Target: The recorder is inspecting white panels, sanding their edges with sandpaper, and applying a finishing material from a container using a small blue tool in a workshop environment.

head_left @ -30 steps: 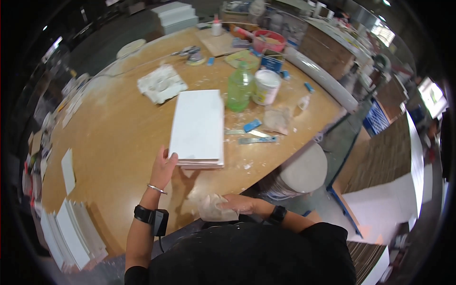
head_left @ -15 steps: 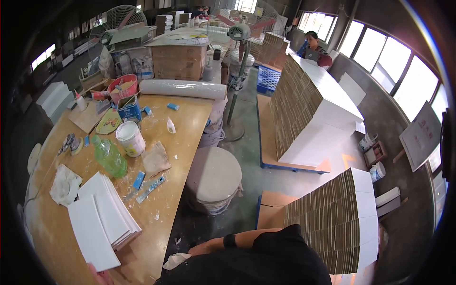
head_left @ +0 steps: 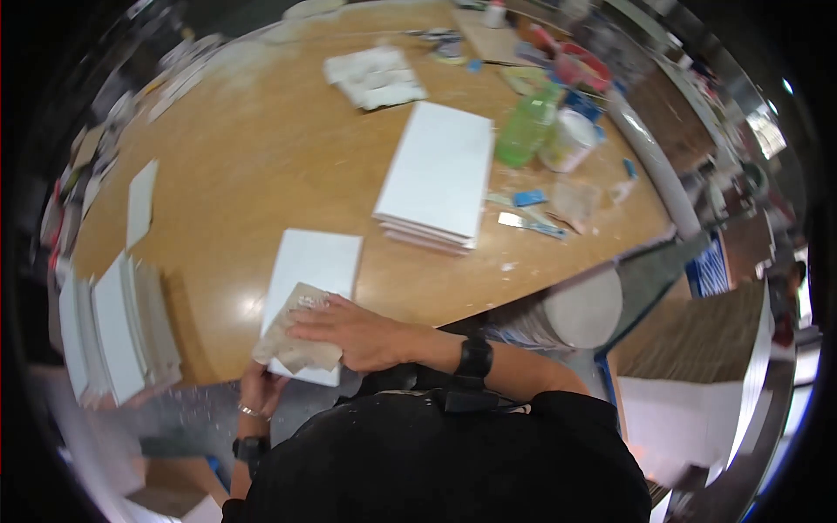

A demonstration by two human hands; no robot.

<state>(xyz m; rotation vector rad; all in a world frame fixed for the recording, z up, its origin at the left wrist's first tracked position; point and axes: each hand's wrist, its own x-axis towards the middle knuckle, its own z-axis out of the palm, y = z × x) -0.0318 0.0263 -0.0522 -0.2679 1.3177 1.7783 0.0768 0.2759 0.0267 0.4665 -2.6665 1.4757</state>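
Observation:
A white rectangular panel (head_left: 314,261) lies at the near edge of the table, its lower end jutting a little past it. My left hand (head_left: 260,390) holds the panel's near left corner, fingers partly hidden beneath. Over the panel's near half, my right hand (head_left: 353,333) presses a creased tan sheet of sandpaper (head_left: 301,349) with faint print on its back. Farther off and to the right, a stack of similar white panels (head_left: 440,166) rests on the wooden table (head_left: 235,183).
More white panels (head_left: 122,327) stand at the table's left edge. Near the right edge are putty knives (head_left: 532,225), a green bottle (head_left: 527,126), a white can (head_left: 571,139) and another tan sheet (head_left: 575,202). A round-topped bucket (head_left: 584,305) stands beside the table.
My view has swung left and down to the table. The sandpaper in my right hand now lies on a single panel, which my left hand holds.

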